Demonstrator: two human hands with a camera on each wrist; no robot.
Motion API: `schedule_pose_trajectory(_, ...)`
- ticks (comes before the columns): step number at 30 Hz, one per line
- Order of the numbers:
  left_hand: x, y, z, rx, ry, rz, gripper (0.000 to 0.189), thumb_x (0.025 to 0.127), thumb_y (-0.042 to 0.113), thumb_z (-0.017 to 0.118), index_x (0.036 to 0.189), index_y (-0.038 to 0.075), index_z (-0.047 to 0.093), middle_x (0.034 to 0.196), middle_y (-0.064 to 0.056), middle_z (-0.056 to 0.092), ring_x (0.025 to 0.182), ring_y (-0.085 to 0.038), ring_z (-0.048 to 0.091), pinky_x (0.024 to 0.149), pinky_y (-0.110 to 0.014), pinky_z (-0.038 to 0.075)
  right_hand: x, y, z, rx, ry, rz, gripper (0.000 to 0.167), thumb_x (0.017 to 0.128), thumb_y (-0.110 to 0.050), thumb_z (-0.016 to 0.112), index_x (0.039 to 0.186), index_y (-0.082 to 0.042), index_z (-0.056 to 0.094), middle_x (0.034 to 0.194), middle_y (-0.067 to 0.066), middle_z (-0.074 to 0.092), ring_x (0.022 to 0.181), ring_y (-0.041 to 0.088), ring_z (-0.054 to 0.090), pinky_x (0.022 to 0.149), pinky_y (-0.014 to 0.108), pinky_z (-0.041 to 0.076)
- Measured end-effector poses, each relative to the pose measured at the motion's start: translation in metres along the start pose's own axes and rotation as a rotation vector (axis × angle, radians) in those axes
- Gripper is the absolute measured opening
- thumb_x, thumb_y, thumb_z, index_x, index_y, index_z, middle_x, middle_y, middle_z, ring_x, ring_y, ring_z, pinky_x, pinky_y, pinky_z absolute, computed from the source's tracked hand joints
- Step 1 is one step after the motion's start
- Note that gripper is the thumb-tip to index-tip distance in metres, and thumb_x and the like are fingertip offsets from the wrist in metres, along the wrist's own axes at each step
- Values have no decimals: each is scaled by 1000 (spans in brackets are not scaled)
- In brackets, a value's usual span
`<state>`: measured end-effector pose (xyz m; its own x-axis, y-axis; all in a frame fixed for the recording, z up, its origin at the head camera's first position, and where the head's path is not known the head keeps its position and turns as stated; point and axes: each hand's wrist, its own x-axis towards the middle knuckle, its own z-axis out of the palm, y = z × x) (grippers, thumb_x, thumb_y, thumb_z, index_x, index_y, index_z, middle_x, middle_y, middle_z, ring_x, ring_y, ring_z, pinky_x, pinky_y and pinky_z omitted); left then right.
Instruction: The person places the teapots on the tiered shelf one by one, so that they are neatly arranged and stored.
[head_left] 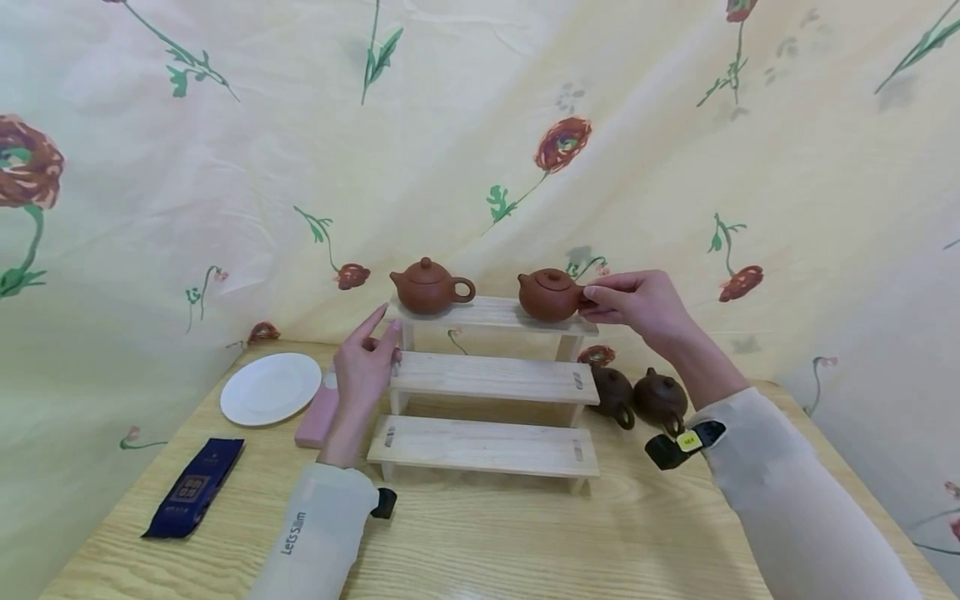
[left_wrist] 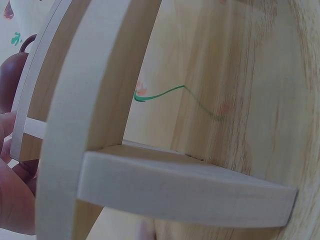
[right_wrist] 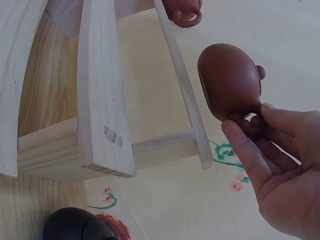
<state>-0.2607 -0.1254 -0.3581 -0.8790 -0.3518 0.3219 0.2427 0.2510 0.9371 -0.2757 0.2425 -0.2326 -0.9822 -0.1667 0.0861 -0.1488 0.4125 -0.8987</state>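
A three-tier wooden shelf (head_left: 495,375) stands on the table. On the left of its top board sits a reddish-brown teapot (head_left: 426,287), its spout to the left and handle to the right. My right hand (head_left: 637,304) pinches the handle of a second reddish-brown teapot (head_left: 550,296) at the top board's right end. In the right wrist view, a gap shows between this teapot's base (right_wrist: 212,95) and the board. My left hand (head_left: 362,358) grips the left end of the top board, index finger extended along it and thumb in front.
Two dark brown teapots (head_left: 660,400) stand on the table right of the shelf. To the left are a white plate (head_left: 272,389), a pink box (head_left: 318,417) and a dark blue packet (head_left: 195,489). A flowered cloth (head_left: 465,150) hangs behind.
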Motion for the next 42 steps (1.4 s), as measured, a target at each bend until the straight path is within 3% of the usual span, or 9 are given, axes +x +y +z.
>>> schedule_pose_trajectory(16,-1,0,1,-5,7,8,45,102,34,72,145,21,67,66,-2,67,54,-7,57,49,-22,39,9,3,5,7,-10,-5,38,106,-14,65,133,13,65,101,1,79,89,11,79,85,28,62)
schedule_pose_trajectory(29,0,-2,1,6,5,6,45,102,35,73,144,22,68,66,1,67,57,-6,60,52,-22,40,16,5,7,-5,-41,3,38,106,-13,64,134,13,65,109,9,79,88,10,79,85,28,62)
schedule_pose_trajectory(42,0,-2,1,2,11,5,45,102,34,73,144,21,68,65,1,67,55,-6,58,51,-22,39,16,1,5,17,-65,34,41,105,-13,66,133,16,62,90,-3,78,78,11,77,78,28,64)
